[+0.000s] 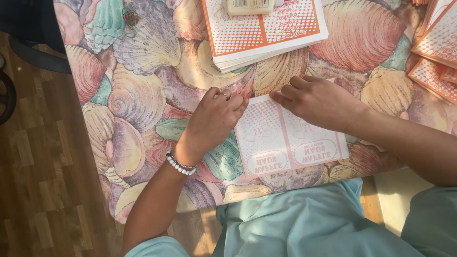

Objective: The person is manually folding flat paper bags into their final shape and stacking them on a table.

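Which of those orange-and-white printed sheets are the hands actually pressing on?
The single sheet lying alone at the near table edge: the left hand and right hand both press its far edge. The stack and the sheets at right lie untouched.

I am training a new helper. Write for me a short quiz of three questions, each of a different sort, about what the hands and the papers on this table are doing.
1. True or false: both hands press on the flat printed sheet at the table's near edge.
2. Which hand wears the ring and the bead bracelet? A. left hand B. right hand C. neither
3. Fill in: the stack of printed sheets lies on the far side of the table, and a pale ______ object rests on top of it.

Key
1. True: fingers of both hands rest on its far edge.
2. A.
3. Rectangular (cream-coloured; what it is cannot be told).
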